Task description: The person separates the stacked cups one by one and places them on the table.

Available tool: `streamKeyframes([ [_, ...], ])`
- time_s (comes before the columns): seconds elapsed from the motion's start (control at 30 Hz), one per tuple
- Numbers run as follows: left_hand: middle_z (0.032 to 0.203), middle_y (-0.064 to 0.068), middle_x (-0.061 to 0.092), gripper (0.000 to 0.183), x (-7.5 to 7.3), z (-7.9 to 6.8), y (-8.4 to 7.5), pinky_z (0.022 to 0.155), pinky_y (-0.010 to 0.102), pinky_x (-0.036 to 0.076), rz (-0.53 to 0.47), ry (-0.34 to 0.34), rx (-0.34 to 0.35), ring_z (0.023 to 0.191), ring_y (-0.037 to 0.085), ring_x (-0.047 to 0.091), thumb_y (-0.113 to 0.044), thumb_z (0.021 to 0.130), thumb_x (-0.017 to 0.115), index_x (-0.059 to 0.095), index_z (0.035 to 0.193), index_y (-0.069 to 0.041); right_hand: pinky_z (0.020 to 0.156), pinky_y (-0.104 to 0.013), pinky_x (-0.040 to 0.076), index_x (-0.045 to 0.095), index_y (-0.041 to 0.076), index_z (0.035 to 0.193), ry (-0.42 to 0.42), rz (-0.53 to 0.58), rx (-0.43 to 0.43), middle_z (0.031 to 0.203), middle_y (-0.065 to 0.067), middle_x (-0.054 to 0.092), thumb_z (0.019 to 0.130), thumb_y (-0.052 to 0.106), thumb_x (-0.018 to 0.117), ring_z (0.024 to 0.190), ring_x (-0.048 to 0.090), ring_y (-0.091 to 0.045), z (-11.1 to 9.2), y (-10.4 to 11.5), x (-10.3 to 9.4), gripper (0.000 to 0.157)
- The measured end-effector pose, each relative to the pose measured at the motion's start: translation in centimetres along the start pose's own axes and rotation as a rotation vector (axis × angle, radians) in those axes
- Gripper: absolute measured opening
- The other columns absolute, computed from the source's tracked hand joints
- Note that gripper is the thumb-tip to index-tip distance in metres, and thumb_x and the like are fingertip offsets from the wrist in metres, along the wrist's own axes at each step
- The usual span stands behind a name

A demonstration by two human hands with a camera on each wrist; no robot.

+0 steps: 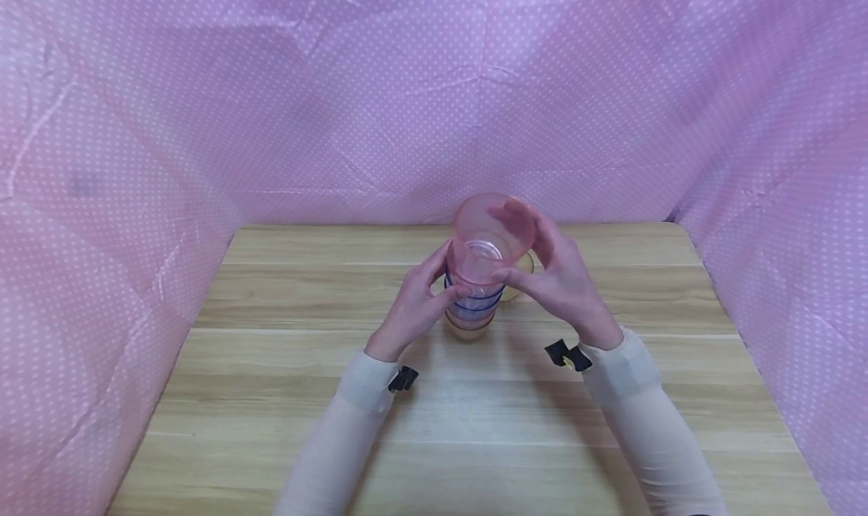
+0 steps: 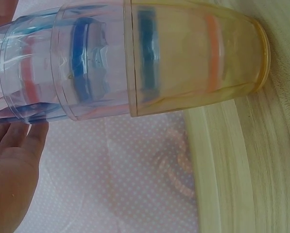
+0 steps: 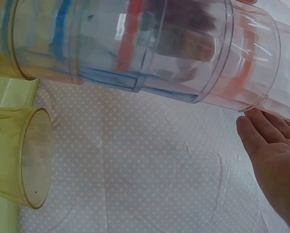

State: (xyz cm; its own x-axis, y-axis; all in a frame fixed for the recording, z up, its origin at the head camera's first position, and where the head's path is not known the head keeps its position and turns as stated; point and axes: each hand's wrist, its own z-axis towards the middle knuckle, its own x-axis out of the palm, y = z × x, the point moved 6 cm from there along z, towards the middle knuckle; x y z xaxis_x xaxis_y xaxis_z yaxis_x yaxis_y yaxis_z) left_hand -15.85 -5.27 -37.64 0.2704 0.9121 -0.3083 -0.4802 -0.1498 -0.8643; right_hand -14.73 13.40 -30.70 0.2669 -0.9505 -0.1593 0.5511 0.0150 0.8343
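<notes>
A tall stack of nested clear plastic cups stands upright on the table. An amber cup point(image 2: 183, 92) forms its base, with pink and blue cups point(image 1: 480, 303) above. On top is a pink cup point(image 1: 471, 233), its wide mouth facing up. My left hand point(image 1: 422, 299) grips the stack from the left around the upper blue and pink cups, thumb across the front. From the right, my right hand point(image 1: 561, 273) holds the top pink cup, thumb in front and fingers behind its wall. A separate yellow cup point(image 3: 8, 155) stands behind the stack to the right, mouth up.
The wood-grain table point(image 1: 271, 395) extends around the stack on all sides. Pink dotted cloth point(image 1: 380, 124) hangs behind the table and along both sides. A black strap piece point(image 1: 568, 355) sticks out at the right cuff, and a similar one point(image 1: 403, 379) at the left.
</notes>
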Motion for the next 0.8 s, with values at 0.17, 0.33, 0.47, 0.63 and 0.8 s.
streamKeyframes([
  [0.17,0.151,0.024,0.052,0.103,0.0,0.0,0.1,0.117,0.037,0.044,0.011,-0.006,-0.003,0.138,0.036,0.053,-0.071,0.087,0.058,0.041,0.155,0.005,0.121,-0.035,0.038,0.039,-0.008,0.152,-0.020,0.024,-0.009,0.146,-0.029,0.053,0.081,0.031,0.087,0.139,0.051,-0.023,0.1,0.5,-0.2,0.094],
  [0.33,0.152,0.024,0.051,0.104,0.0,0.0,0.1,0.117,0.040,0.044,0.024,-0.009,-0.006,0.138,0.037,0.053,-0.072,0.087,0.057,0.041,0.155,0.005,0.122,-0.036,0.037,0.040,-0.008,0.151,-0.027,0.048,-0.032,0.147,-0.027,0.054,0.080,0.035,0.086,0.139,0.050,-0.025,0.2,0.8,-0.2,0.095],
  [0.47,0.152,0.024,0.051,0.105,0.0,0.0,0.2,0.117,0.040,0.044,0.027,-0.012,-0.001,0.137,0.037,0.053,-0.073,0.086,0.057,0.041,0.155,0.005,0.122,-0.036,0.036,0.041,-0.007,0.151,-0.034,0.072,-0.046,0.147,-0.022,0.056,0.080,0.033,0.087,0.140,0.050,-0.027,0.2,1.1,-0.3,0.094],
  [0.63,0.154,0.022,0.049,0.103,0.0,0.0,0.2,0.118,0.039,0.043,0.019,-0.013,-0.001,0.139,0.036,0.051,-0.072,0.087,0.056,0.041,0.155,0.003,0.121,-0.035,0.038,0.042,-0.005,0.151,-0.056,0.081,-0.052,0.145,-0.013,0.059,0.079,0.034,0.087,0.139,0.051,-0.025,0.1,1.5,-0.6,0.094],
  [0.8,0.156,0.018,0.048,0.102,0.1,-0.1,0.2,0.119,0.038,0.042,0.005,-0.011,-0.021,0.142,0.033,0.048,-0.072,0.086,0.057,0.041,0.156,0.000,0.121,-0.036,0.038,0.044,-0.001,0.152,-0.081,0.072,-0.058,0.145,-0.011,0.061,0.080,0.037,0.088,0.139,0.052,-0.025,0.0,1.9,-0.9,0.093],
])
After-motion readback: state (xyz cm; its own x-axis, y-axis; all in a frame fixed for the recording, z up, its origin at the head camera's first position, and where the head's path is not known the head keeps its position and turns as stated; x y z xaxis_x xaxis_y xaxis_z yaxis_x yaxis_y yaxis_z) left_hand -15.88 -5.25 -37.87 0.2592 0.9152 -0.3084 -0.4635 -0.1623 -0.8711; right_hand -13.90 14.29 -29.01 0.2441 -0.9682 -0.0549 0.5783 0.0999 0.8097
